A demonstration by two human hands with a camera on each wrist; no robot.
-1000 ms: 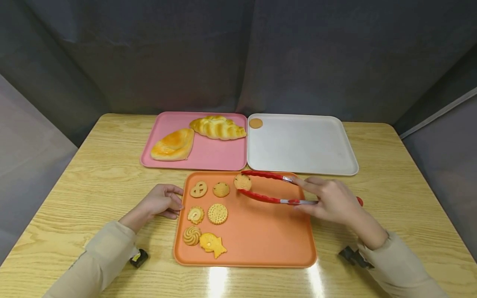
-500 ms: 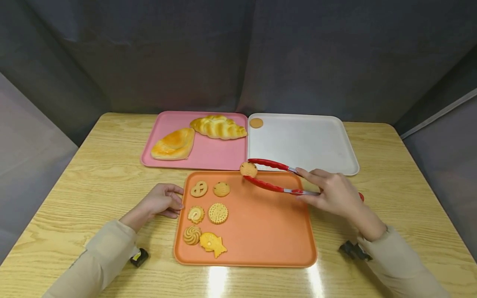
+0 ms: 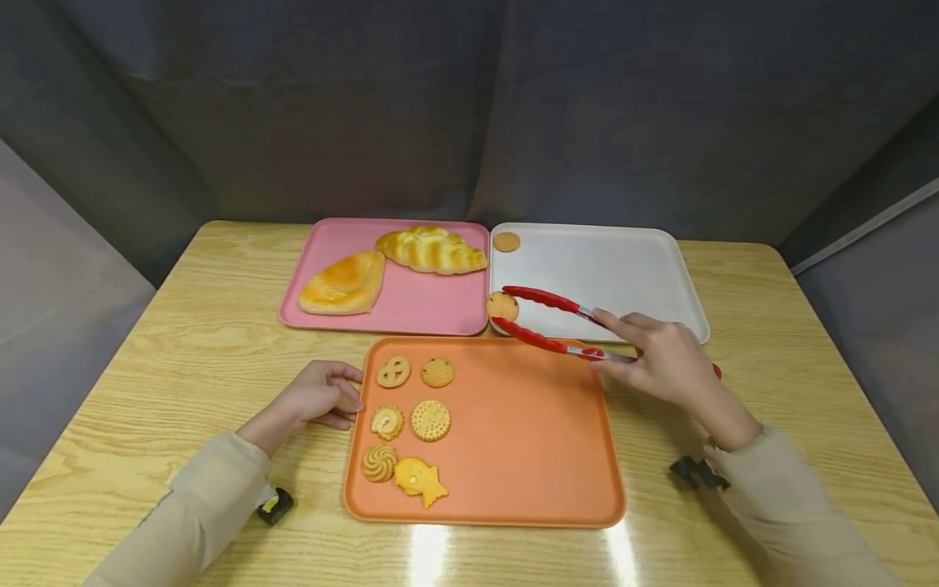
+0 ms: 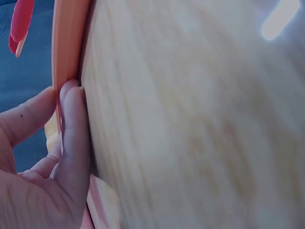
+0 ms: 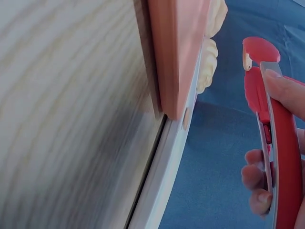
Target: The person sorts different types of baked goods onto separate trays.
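My right hand [image 3: 663, 359] grips red-and-metal tongs [image 3: 543, 336], whose tips pinch a round chocolate chip cookie [image 3: 502, 306]. The cookie hangs over the near left corner of the white tray [image 3: 609, 281]. In the right wrist view, the thumb and curled fingers close round the tongs' handles [image 5: 286, 162]. My left hand [image 3: 319, 397] pinches the left rim of the orange tray [image 3: 528, 440], the thumb above and fingers below it in the left wrist view. On that tray lie a pretzel cookie [image 3: 393, 372], another chip cookie [image 3: 438, 372], a fish-shaped cookie [image 3: 421, 481] and several others.
A pink tray [image 3: 433, 310] behind holds two breads: a rounded bun [image 3: 342, 283] and a braided loaf [image 3: 431, 250]. A flat round biscuit [image 3: 506, 242] lies in the white tray's far left corner. Grey curtains [image 3: 367, 114] rise behind the wooden table [image 3: 205, 342].
My right hand and the tongs have lifted the chip cookie from the orange tray's back edge and carried it away from me and slightly right, over the white tray. My left hand stays put.
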